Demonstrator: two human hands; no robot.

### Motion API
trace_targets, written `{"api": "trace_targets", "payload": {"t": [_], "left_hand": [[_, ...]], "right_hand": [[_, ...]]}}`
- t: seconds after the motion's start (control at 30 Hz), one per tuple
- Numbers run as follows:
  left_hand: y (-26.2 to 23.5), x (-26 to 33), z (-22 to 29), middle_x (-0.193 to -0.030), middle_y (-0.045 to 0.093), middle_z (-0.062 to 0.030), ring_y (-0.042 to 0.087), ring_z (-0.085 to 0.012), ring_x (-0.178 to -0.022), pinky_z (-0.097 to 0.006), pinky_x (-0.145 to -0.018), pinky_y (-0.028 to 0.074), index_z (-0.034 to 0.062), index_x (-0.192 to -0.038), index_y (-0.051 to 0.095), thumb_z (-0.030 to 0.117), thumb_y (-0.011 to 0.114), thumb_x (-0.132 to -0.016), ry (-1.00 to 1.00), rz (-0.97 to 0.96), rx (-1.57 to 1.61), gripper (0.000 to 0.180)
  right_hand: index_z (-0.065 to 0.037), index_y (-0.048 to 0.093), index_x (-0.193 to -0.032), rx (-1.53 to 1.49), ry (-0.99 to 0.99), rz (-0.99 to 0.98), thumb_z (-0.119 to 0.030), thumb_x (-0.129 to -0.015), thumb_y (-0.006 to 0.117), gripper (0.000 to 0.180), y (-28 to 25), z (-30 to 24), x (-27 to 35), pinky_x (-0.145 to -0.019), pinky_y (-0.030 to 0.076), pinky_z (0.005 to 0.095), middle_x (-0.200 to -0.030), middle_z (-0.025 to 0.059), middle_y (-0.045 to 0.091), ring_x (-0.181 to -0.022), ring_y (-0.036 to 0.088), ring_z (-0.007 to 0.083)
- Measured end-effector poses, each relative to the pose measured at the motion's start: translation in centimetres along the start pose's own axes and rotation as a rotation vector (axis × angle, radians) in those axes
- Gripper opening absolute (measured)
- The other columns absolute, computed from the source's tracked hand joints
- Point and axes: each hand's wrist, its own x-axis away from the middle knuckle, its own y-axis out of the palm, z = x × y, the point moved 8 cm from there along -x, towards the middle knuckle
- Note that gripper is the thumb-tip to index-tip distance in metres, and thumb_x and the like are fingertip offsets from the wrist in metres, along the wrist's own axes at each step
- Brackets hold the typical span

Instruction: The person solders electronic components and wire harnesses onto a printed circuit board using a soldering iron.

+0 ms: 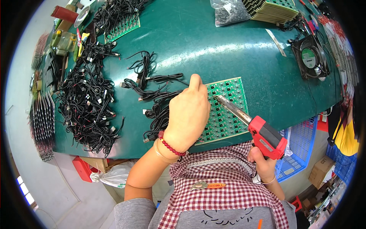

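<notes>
A green circuit board [234, 128], a panel of several repeated small units with black parts, lies on the table in front of me. My left hand [189, 112] is closed at its left edge, fingers pinched together; a thin black cable [167, 77] runs into the fingers, whose tips are hidden behind the hand. My right hand [263, 162] grips a red and black soldering gun [268, 139] by its handle. Its metal barrel slants up and left, with the tip at the board's upper left, near the left fingers. Coiled black USB cables [158, 116] lie left of my left hand.
A large heap of black cables [89, 95] covers the table's left side. More cables sit on another board [124, 28] at the back. A stack of boards [272, 13], a clear bag [228, 13], and a black fan [310, 57] stand far right. A blue crate [301, 149] is below the edge.
</notes>
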Motion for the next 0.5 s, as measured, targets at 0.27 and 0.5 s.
{"api": "trace_targets", "payload": {"t": [0.27, 0.5], "left_hand": [[0.4, 0.0, -0.4, -0.101, 0.053, -0.0112, 0.062, -0.0306, -0.064, -0.039, -0.058, 0.052, -0.0048, -0.088, 0.058, 0.004, 0.06, -0.076, -0.034, -0.04, 0.053, 0.015], [0.2, 0.0, -0.3, -0.101, 0.055, -0.0108, 0.061, -0.0301, -0.062, -0.039, -0.057, 0.052, -0.0042, -0.085, 0.059, 0.004, 0.059, -0.076, -0.029, -0.043, 0.044, 0.012]], "right_hand": [[0.0, 0.06, -0.11, -0.073, 0.069, 0.024, -0.006, -0.083, 0.069, 0.029, -0.5, 1.2, 0.3, -0.067, 0.048, 0.0278, -0.092, 0.0044, 0.062, -0.077, 0.058, 0.013], [0.004, 0.047, -0.113, -0.144, 0.046, 0.018, -0.017, -0.092, 0.058, 0.032, -0.3, 0.0, 0.3, -0.051, 0.043, 0.028, -0.062, 0.0053, 0.05, -0.052, 0.047, 0.0122]]}}
